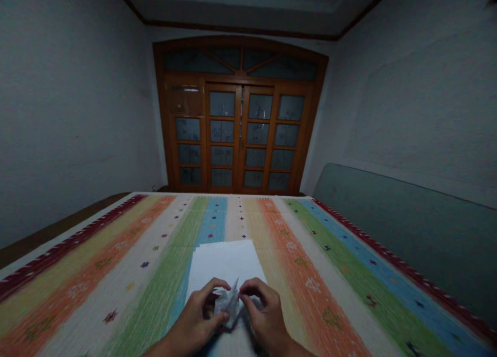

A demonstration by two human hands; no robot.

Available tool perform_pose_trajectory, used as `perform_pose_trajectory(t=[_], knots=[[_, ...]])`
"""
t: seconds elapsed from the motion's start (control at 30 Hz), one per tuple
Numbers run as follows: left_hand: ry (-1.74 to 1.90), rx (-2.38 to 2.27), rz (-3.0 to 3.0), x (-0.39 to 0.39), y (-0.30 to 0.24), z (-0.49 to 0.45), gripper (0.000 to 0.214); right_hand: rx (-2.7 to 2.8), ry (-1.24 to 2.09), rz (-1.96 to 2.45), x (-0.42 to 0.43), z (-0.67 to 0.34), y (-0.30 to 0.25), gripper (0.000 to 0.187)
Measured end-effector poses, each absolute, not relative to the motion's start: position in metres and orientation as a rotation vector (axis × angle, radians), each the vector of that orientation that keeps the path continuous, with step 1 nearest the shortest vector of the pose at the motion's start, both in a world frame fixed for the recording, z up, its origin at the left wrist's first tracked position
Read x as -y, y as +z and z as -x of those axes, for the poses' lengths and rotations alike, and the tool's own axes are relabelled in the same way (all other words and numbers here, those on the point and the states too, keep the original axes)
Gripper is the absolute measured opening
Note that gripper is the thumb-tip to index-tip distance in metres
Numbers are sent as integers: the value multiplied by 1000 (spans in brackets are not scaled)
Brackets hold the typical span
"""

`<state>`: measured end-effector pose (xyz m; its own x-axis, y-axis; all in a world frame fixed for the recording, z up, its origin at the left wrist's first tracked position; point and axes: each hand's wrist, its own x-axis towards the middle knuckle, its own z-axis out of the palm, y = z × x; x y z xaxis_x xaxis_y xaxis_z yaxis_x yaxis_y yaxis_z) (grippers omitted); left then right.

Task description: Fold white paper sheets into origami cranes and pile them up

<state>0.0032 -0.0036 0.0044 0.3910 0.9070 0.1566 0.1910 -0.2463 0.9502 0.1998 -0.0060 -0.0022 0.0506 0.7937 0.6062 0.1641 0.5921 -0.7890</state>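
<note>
A small folded piece of thin white paper (232,310) was held low in the middle of the view, above the near part of a stack of white sheets (225,258). It was creased and angular, with a narrow point sticking up at its top and a ragged, fluttery edge at its left. Both hands were bare and partly closed around it. The left hand (202,313) was curved like a loose C, its thumb pressed on the lower left of the paper and its index finger bent over the upper left. The right hand (266,310) had its thumb and index finger drawn close together at the right side, near the upright point; its other fingers were curled and partly hidden.

The sheets were smooth and flat, their far left corners slightly out of line. They lay on a woven-looking cloth (155,274) striped in orange, yellow, green, blue and cream, dotted with small motifs and bordered in dark red. The cloth covered a desk (50,232) with a brown edge showing at the left.

Beyond stood arched wooden doors (239,132) with patterned glass panes, between pale walls (70,98). A grey-green panel (396,217) ran along the right, in dim light
</note>
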Motion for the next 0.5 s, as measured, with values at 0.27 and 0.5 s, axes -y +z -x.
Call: perform_pose_trajectory(t=[0.27,0.5], knots=[[873,-1040,-1777,2,3,-2,36,1577,513,785,8,-201,5,20],[933,-1025,-1793,5,5,-3,35,1757,318,683,14,-203,7,29]])
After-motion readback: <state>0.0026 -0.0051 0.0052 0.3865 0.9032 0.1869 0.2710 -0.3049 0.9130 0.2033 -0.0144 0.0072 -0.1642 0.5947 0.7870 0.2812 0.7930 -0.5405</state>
